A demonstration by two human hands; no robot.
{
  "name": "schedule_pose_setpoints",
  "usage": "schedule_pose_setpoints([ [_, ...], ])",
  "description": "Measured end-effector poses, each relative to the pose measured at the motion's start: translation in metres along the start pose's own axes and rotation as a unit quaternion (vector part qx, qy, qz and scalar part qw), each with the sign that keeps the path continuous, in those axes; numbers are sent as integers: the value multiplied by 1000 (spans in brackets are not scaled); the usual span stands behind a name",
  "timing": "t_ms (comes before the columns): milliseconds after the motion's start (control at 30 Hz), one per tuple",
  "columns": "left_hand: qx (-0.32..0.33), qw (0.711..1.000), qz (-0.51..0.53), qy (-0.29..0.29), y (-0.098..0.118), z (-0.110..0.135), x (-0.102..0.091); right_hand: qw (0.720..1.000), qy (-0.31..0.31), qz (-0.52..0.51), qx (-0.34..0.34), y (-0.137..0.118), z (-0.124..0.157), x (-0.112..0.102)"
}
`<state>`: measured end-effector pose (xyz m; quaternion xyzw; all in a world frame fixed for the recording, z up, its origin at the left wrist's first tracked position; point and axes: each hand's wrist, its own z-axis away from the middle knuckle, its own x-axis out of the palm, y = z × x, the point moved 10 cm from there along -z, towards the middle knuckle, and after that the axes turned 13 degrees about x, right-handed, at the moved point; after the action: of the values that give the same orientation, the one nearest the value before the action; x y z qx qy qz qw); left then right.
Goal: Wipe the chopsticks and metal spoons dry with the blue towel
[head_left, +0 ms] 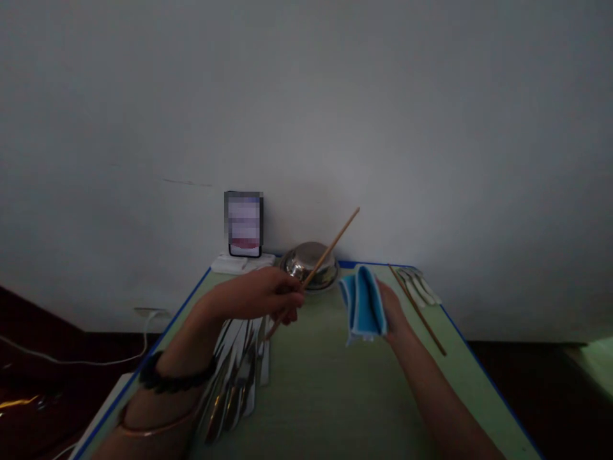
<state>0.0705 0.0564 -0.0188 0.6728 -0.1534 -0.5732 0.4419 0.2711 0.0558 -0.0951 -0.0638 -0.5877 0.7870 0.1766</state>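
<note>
My left hand (275, 295) is closed around a thin wooden chopstick (330, 249), which slants up to the right above the table. In my right hand (393, 310) is a folded blue cloth (366, 305) with pale edges; it hides most of the fingers. The cloth and the chopstick are apart. Below my left hand and wrist lies a bunch of metal cutlery (237, 377), partly covered by the arm. Behind my hands, an upturned shiny metal bowl (311, 259) stands near the wall.
A phone (245, 223) leans upright on a white stand (228, 264) at the back left. Several white-handled spoons (421, 287) and another chopstick (419, 313) lie on the right of the green table (335, 409). A white cable (90, 362) hangs at the left.
</note>
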Motion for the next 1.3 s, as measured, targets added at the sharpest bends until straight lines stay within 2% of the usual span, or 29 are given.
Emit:
schedule_pose_setpoints([
  [100, 17, 999, -30, 30, 4, -13, 1, 992, -74, 84, 53, 38, 20, 32],
  [200, 29, 999, -19, 32, 6, -19, 7, 983, -104, 148, 24, 45, 29, 52],
  [333, 16, 997, 16, 68, 1, -20, 8, 973, -130, 188, -9, 37, 28, 62],
  [500, 1, 992, 59, 110, -10, -20, 1, 960, -159, 226, -38, 24, 27, 64],
  [667, -6, 994, 14, 109, -9, -17, -6, 922, -234, 298, -79, 3, 32, 74],
  [733, -8, 994, -7, 105, -7, -14, -9, 919, -247, 295, -82, -10, 29, 72],
  [800, -9, 995, -17, 98, -3, -10, -10, 932, -231, 269, -70, -27, 22, 66],
  [900, 4, 998, -16, 68, 5, -7, -7, 966, -176, 178, -62, -53, 12, 51],
  [1033, -5, 1000, -10, 14, 11, -7, 5, 985, -116, 113, -62, -67, 7, 38],
  [1167, -19, 1000, 4, -13, 9, -5, 12, 986, -14, 132, -103, -74, 4, 18],
  [1300, -20, 1000, -4, -9, 10, 0, 9, 961, 89, 195, -174, -90, 9, 1],
])
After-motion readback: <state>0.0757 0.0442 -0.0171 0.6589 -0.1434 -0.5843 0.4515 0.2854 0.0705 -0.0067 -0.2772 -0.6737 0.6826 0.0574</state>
